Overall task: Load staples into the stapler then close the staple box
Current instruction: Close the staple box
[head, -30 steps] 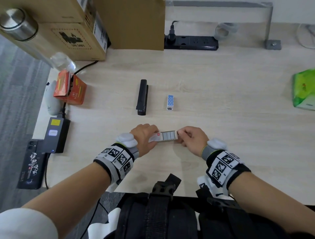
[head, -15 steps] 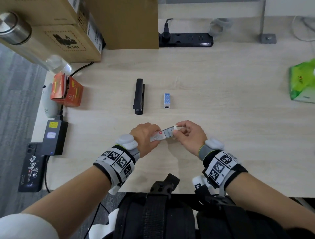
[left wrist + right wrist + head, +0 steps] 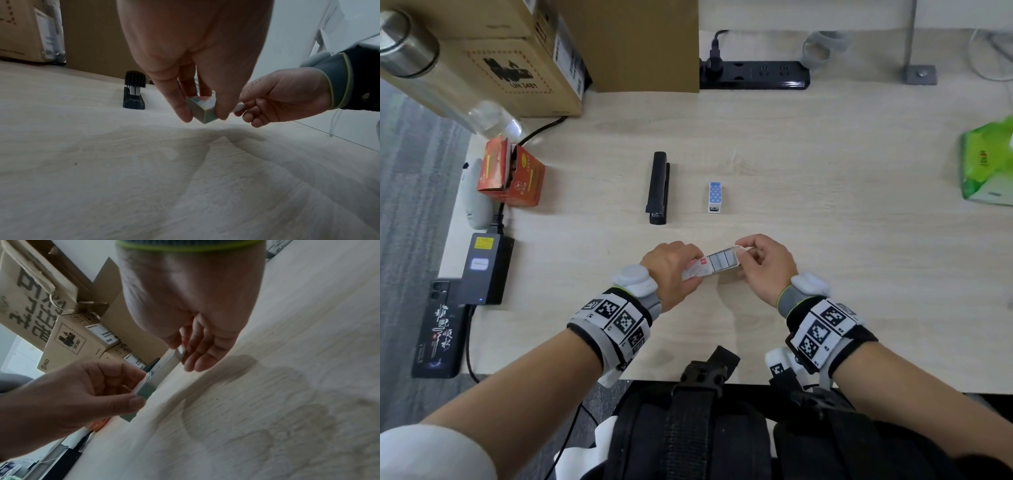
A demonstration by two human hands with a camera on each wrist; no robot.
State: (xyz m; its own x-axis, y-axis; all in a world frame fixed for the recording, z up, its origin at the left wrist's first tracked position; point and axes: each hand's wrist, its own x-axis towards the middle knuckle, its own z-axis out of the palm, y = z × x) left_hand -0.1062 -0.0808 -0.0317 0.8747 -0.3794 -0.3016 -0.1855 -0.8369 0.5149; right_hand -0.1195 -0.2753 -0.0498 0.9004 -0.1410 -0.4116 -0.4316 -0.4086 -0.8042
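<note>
Left hand point(image 3: 674, 268): our grip pinches one end of the staple box point(image 3: 714, 265).
Right hand point(image 3: 767, 266): pinches the other end.
Box: held above the table point(image 3: 825, 205), nearer us than the stapler point(image 3: 658, 187).

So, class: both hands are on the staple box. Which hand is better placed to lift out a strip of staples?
Probably the right hand: its fingertips sit at the open end of the staple box, while the left hand grips the other end, steadying it.

Left hand point(image 3: 674, 266) covers the staple box's point(image 3: 717, 264) left end.
</note>
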